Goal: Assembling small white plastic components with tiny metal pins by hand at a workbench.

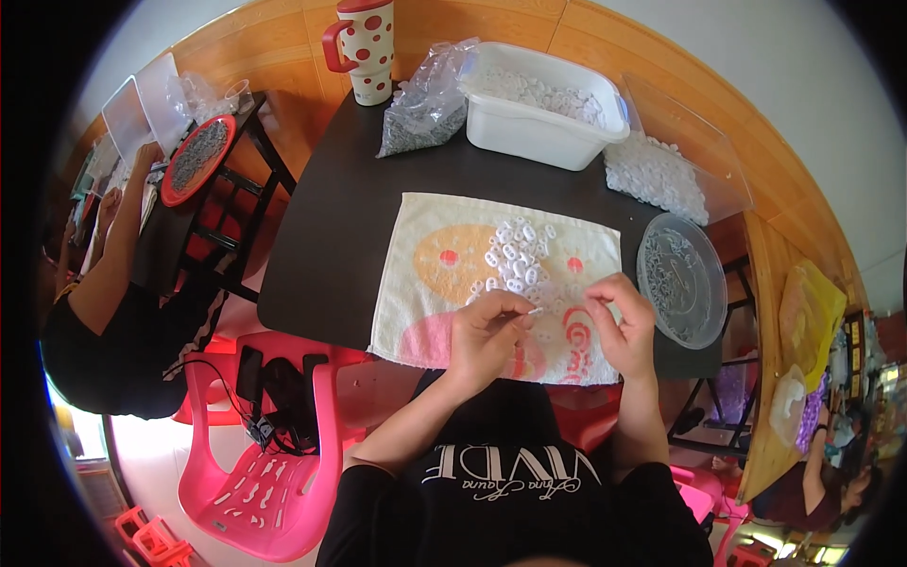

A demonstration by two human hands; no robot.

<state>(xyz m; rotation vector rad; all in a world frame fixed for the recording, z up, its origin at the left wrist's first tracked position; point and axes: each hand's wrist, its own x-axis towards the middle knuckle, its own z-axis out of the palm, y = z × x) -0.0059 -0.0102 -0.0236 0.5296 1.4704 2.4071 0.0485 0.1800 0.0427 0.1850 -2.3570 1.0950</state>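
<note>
A patterned towel (pixel 416 217) lies on the dark table, with a pile of small white oval plastic pieces (pixel 518 253) on it. My left hand (pixel 487 340) is over the near half of the towel, thumb and forefinger pinched on a small white plastic piece (pixel 536 310). To its right, apart from it, my right hand (pixel 625 326) is raised with thumb and fingertips close together. Whatever may be between those fingertips is too small to tell. Right of that hand stands a round clear tub (pixel 713 317) holding small grey metal-looking parts.
A white bin (pixel 534 142) of white pieces, a bag (pixel 420 123) of grey parts and a spotted tumbler (pixel 368 47) stand at the back. A clear box (pixel 732 184) sits back right. A pink chair (pixel 203 444) is at left. Other people work on both sides.
</note>
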